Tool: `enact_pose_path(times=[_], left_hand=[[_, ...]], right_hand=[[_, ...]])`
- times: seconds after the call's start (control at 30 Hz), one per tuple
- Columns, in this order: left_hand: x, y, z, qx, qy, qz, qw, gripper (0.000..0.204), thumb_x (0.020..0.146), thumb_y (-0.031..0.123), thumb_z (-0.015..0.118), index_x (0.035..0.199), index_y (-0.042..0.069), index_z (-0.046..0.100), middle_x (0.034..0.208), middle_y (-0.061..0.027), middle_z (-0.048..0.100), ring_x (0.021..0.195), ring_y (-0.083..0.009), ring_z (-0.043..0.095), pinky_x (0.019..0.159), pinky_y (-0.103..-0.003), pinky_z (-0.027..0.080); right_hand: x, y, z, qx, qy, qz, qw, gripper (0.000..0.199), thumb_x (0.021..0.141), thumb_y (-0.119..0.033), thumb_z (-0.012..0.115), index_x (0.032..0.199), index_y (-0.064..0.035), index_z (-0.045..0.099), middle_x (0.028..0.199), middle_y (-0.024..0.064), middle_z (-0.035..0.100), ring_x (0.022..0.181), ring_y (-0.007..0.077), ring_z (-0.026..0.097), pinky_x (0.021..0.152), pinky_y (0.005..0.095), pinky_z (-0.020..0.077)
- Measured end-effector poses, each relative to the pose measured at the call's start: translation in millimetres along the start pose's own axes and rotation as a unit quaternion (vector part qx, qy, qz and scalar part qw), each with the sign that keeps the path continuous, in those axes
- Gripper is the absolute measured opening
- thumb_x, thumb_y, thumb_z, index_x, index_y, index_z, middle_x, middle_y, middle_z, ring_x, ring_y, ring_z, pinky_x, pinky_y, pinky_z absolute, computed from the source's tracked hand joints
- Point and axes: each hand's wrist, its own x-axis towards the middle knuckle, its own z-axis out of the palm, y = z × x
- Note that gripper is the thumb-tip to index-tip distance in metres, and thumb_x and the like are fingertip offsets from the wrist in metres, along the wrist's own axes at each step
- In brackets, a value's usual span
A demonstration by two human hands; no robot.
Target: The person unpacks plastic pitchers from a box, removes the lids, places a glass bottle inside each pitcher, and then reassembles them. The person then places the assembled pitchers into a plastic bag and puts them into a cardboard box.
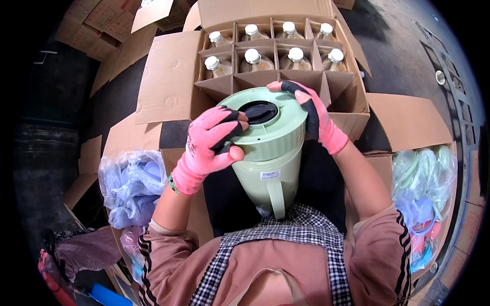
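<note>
A pale green plastic thermos jug (270, 178) stands tilted in my lap, wide round end toward me and up. That end is a green ribbed cap (265, 145) with a black round insert (259, 112) at its middle. My left hand (206, 143), in a pink glove with black fingertips, grips the cap's left edge, thumb at its near side. My right hand (311, 109), gloved alike, curls over the cap's right and far rim. A side handle (276, 199) and a white label (270, 174) face me below the cap. The jug's lower end is partly hidden by my apron.
Ahead, an open divided cardboard box (337, 122) holds several clear bottles (252, 62) with white caps. Bagged blue-purple plastic parts (135, 183) fill a box at left. Bagged green, blue and red parts (423, 188) fill one at right. Stacked cartons (109, 23) stand far left.
</note>
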Motion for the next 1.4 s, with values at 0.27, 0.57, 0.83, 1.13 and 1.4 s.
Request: enact_pose_path(times=[0.27,0.57,0.83,1.13,1.4], left_hand=[[-1.7,26.1,-13.8,0.054,-0.105,0.000,0.993,0.069,0.056,0.050,0.074,0.099,0.000,0.053,0.102,-0.0164,0.056,0.102,-0.0357,0.051,0.094,-0.049,0.030],[-34.1,6.1,-8.6,0.035,-0.095,0.024,0.995,0.073,0.056,0.032,0.077,0.113,0.001,0.045,0.121,-0.0175,0.045,0.111,-0.0348,0.045,0.096,-0.048,0.031],[-19.9,37.6,-5.7,0.084,-0.047,0.008,0.995,0.060,0.056,0.036,0.074,0.102,0.003,0.053,0.112,-0.0135,0.054,0.105,-0.0315,0.048,0.093,-0.047,0.032],[-21.4,53.5,-6.5,-0.006,0.016,-0.075,0.997,0.053,0.069,0.041,0.065,0.103,0.002,0.053,0.121,-0.0225,0.045,0.121,-0.0427,0.031,0.100,-0.051,0.020],[-35.1,-5.2,29.1,-0.468,0.252,-0.328,0.781,0.037,0.086,0.027,0.049,0.109,-0.003,0.052,0.107,-0.0120,0.056,0.108,-0.0207,0.047,0.092,-0.030,0.036]], right_hand=[[-21.8,-19.0,-10.9,-0.313,-0.048,-0.161,0.935,0.035,0.085,-0.018,0.042,0.109,0.0048,0.051,0.113,0.0193,0.051,0.113,0.0317,0.044,0.097,0.0369,0.0317],[-34.4,-56.5,8.9,-0.535,-0.177,-0.219,0.796,0.063,0.053,-0.036,0.076,0.097,0.0000,0.049,0.098,0.0155,0.050,0.099,0.0357,0.048,0.089,0.0426,0.0401],[-44.6,-62.3,16.8,-0.545,-0.180,-0.205,0.793,0.061,0.053,-0.032,0.074,0.102,-0.0033,0.051,0.103,0.0128,0.050,0.102,0.0350,0.046,0.094,0.0459,0.0349],[-30.5,-65.7,16.5,-0.373,-0.047,-0.167,0.912,0.056,0.062,-0.028,0.073,0.109,-0.0052,0.049,0.102,0.0085,0.051,0.104,0.0258,0.046,0.095,0.0387,0.0331],[-47.0,-18.0,49.8,-0.158,0.162,0.058,0.972,0.035,0.091,-0.030,0.041,0.112,-0.0033,0.048,0.107,0.0073,0.051,0.103,0.0168,0.047,0.088,0.0287,0.0376]])
